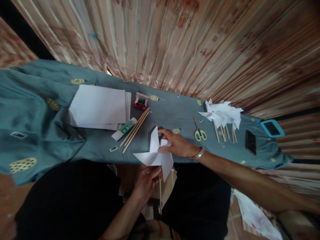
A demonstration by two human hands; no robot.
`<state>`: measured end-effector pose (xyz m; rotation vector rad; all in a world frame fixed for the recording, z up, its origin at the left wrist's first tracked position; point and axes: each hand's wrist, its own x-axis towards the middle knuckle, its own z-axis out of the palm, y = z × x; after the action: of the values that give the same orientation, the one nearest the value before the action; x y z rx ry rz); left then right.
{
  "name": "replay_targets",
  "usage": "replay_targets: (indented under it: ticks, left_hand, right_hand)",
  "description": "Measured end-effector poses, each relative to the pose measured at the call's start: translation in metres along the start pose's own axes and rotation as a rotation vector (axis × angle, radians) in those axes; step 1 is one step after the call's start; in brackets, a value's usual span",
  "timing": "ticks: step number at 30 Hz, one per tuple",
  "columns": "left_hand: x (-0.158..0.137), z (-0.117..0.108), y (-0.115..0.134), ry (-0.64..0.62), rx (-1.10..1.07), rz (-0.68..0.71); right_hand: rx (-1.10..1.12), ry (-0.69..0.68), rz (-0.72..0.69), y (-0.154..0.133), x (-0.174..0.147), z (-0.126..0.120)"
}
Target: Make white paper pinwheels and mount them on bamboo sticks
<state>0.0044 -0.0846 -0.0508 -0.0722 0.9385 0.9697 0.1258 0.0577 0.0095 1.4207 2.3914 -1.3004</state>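
Note:
A white paper pinwheel [154, 156] on a thin wooden stick [160, 196] is held over the front edge of the cloth-covered surface, its pointed blades spread. From below, my left hand [146, 183] is closed around the top of the stick, just behind the paper; some of its fingertips are hidden. My right hand [176, 143], with a bracelet at the wrist, comes from the right. Its fingers press on the pinwheel near the centre, and I cannot see whether a pin is under them.
Left are white paper sheets [100, 105], a glue stick [124, 129], loose wooden sticks [136, 130] and an open red box [141, 101] of small dark pieces. Rightward lie scissors [200, 133], several pinwheels [223, 113], a phone [250, 142] and a blue-framed object [272, 128]. A curtain [160, 43] hangs behind.

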Motion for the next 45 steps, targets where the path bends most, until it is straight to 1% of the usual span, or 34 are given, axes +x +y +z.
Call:
replay_targets:
  ticks: [4,11,16,18,24,29,36,40,42,45]
  left_hand:
    - [-0.001,-0.001,0.0,0.008,-0.015,0.043]
    - [0.0,-0.004,-0.001,0.005,0.005,0.089]
    - [-0.002,-0.001,0.0,-0.004,-0.012,0.083]
    - [-0.003,0.001,0.0,0.001,-0.035,0.06]
    - [-0.002,0.003,0.0,-0.006,-0.074,0.031]
    - [-0.007,0.0,0.0,-0.025,-0.058,0.027]
    - [-0.022,-0.012,-0.017,-0.014,0.061,-0.035]
    - [-0.024,-0.016,-0.024,-0.032,0.139,-0.02]
    - [-0.022,-0.016,-0.025,-0.035,0.175,-0.021]
    - [-0.019,-0.018,-0.027,-0.078,0.222,-0.001]
  right_hand:
    - [0.068,-0.019,-0.031,0.005,0.001,0.0]
    - [0.13,0.0,-0.075,0.012,0.002,0.001]
    - [0.197,-0.056,-0.091,0.013,0.003,-0.001]
    - [0.173,-0.049,-0.087,0.013,0.004,-0.002]
    - [-0.018,0.029,-0.039,0.005,0.004,0.0]
    - [-0.094,0.017,-0.017,-0.002,0.002,-0.002]
    - [-0.161,0.021,-0.004,-0.001,0.004,-0.002]
    - [-0.181,0.006,-0.001,-0.003,0.005,-0.004]
    - [-0.162,0.0,0.003,-0.003,0.005,-0.005]
    - [-0.112,-0.006,0.002,-0.001,0.005,-0.005]
